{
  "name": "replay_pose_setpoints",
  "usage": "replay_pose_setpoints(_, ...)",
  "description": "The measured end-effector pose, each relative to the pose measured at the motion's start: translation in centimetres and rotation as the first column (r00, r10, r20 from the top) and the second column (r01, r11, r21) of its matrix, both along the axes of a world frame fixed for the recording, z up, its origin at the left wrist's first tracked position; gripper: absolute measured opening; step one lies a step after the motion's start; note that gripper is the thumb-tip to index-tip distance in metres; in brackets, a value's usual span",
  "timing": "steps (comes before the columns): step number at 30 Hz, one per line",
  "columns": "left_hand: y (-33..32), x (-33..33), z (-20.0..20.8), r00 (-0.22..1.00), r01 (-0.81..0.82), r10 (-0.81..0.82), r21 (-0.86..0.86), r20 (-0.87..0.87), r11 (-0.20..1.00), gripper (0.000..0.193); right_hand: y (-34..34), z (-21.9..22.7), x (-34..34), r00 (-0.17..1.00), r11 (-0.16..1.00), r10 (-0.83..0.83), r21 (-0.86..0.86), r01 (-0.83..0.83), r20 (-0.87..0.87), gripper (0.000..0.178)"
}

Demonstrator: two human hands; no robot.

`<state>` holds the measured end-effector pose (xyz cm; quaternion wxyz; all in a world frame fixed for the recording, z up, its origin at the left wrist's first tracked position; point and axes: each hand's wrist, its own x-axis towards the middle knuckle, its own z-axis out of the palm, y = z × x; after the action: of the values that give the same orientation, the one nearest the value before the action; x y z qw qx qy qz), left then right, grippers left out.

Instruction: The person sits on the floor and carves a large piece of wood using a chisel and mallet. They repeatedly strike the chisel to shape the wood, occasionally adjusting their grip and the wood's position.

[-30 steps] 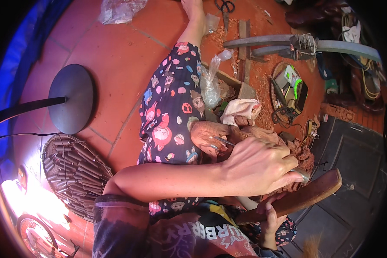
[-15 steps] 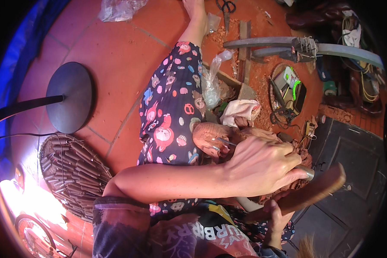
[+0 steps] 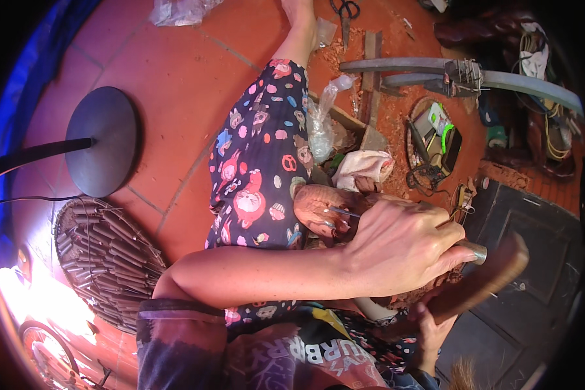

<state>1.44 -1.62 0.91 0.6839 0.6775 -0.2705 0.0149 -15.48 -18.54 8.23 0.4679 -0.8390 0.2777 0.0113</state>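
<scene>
Terracotta tile floor (image 3: 175,84), left hand (image 3: 403,244) gripping chisel (image 3: 472,249), carved wood (image 3: 322,207) just beside

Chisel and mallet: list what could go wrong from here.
1. The mallet in the right hand hangs close to the left hand gripping the chisel; a stray blow could hit the knuckles.
2. The carving rests against the patterned leg; a slipping edge could run toward it.
</scene>
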Motion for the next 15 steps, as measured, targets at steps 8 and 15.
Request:
replay_pose_setpoints(8,-0.1,0.4,0.0,0.998,-0.056,0.056,-0.019,0.003,0.998,0.024,-0.7,1.1,0.6,1.0,0.999,0.014,-0.052,-0.015,-0.01,0.052)
replay_pose_setpoints(15,-0.1,0.5,0.1,0.993,-0.114,0.114,-0.057,-0.001,0.992,0.024,-0.7,1.6,1.4,1.0,0.999,-0.005,-0.047,0.003,-0.028,0.055)
